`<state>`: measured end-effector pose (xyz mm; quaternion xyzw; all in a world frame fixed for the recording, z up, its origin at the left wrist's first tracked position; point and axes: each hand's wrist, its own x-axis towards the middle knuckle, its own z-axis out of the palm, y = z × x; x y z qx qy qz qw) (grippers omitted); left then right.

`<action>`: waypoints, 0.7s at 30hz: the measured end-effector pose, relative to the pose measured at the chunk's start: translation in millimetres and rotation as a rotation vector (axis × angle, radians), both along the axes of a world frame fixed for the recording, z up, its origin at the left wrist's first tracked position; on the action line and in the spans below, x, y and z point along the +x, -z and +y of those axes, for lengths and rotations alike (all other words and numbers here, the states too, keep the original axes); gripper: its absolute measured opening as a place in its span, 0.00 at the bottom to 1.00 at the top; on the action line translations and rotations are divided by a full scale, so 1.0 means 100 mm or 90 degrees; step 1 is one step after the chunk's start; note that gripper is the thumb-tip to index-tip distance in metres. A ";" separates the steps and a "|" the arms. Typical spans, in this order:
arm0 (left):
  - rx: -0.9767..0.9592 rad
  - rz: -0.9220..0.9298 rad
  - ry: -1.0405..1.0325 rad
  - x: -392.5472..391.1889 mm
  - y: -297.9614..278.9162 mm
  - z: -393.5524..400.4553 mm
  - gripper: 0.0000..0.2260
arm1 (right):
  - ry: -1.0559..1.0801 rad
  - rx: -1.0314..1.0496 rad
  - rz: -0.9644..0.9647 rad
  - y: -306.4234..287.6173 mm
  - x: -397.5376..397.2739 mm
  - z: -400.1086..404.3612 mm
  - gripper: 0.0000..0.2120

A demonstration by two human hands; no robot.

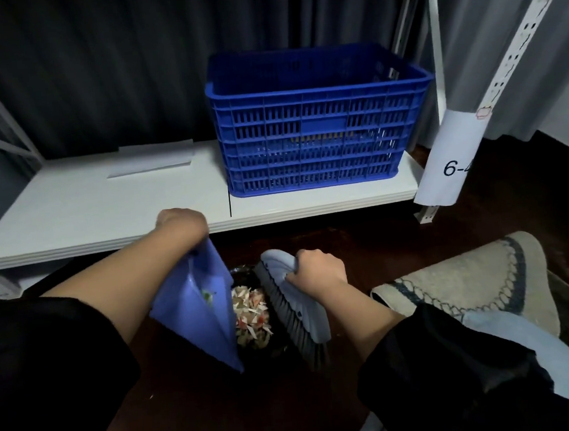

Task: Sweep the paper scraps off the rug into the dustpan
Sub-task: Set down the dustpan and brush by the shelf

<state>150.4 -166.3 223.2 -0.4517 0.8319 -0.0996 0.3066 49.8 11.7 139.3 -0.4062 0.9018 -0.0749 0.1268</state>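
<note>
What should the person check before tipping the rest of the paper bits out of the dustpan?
1. Left hand grips the dustpan by its top end: ok.
2. Dustpan is tilted steeply, its lower edge right beside the pile of paper scraps: ok.
3. Dustpan is empty: not ok, a few bits still cling inside.
4. Right hand holds the brush, bristles beside the pile: ok.
5. The scraps lie in a proper bin: cannot tell, only something dark and shiny shows beneath them.
6. Rug is free of scraps: the visible part looks clean, the rest is hidden.
</note>
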 end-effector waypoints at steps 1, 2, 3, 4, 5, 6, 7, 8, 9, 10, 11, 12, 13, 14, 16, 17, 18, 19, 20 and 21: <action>0.039 0.026 -0.040 0.06 0.00 -0.10 0.04 | 0.018 -0.008 -0.002 -0.01 -0.04 0.03 0.18; 0.097 0.054 -0.070 0.12 0.01 -0.20 0.06 | 0.037 -0.013 -0.007 -0.02 -0.08 0.06 0.18; 0.169 0.080 -0.120 0.17 0.01 -0.27 0.11 | 0.058 -0.018 -0.014 -0.04 -0.12 0.10 0.19; 0.242 0.090 -0.174 0.23 0.02 -0.33 0.12 | 0.080 -0.023 -0.026 -0.06 -0.15 0.13 0.19; 0.300 0.106 -0.220 0.27 0.00 -0.36 0.13 | 0.102 -0.029 -0.041 -0.09 -0.19 0.17 0.19; 0.342 0.127 -0.257 0.30 0.00 -0.40 0.14 | 0.124 -0.035 -0.057 -0.10 -0.22 0.20 0.19; 0.371 0.156 -0.291 0.31 -0.01 -0.41 0.14 | 0.143 -0.042 -0.069 -0.12 -0.24 0.24 0.19; 0.391 0.184 -0.306 0.30 -0.04 -0.38 0.15 | 0.160 -0.051 -0.073 -0.14 -0.28 0.29 0.19; 0.403 0.202 -0.311 0.30 -0.04 -0.37 0.15 | 0.175 -0.060 -0.073 -0.16 -0.30 0.33 0.19; 0.409 0.222 -0.303 0.28 -0.05 -0.32 0.16 | 0.189 -0.071 -0.068 -0.18 -0.33 0.38 0.19; 0.413 0.251 -0.299 0.26 -0.04 -0.27 0.15 | 0.199 -0.078 -0.060 -0.20 -0.36 0.44 0.19; 0.421 0.297 -0.305 0.25 0.01 -0.22 0.14 | 0.210 -0.085 -0.052 -0.22 -0.40 0.49 0.18; 0.432 0.357 -0.316 0.23 0.05 -0.16 0.11 | 0.224 -0.094 -0.044 -0.23 -0.43 0.55 0.18; 0.441 0.416 -0.335 0.22 0.13 -0.13 0.08 | 0.236 -0.102 -0.035 -0.24 -0.45 0.59 0.18; 0.464 0.516 -0.373 0.12 0.28 -0.01 0.06 | 0.259 -0.114 -0.001 -0.26 -0.52 0.73 0.17; 0.482 0.561 -0.399 0.07 0.36 0.06 0.05 | 0.265 -0.114 0.017 -0.26 -0.55 0.79 0.17; 0.499 0.607 -0.426 -0.02 0.45 0.14 0.03 | 0.276 -0.113 0.032 -0.25 -0.59 0.87 0.17; 0.516 0.648 -0.452 -0.10 0.53 0.24 0.02 | 0.288 -0.113 0.040 -0.24 -0.63 0.95 0.17; 0.527 0.688 -0.477 -0.20 0.64 0.33 0.06 | 0.300 -0.113 0.042 -0.23 -0.67 1.03 0.17; 0.541 0.725 -0.496 -0.30 0.75 0.42 0.10 | 0.310 -0.115 0.040 -0.20 -0.72 1.10 0.16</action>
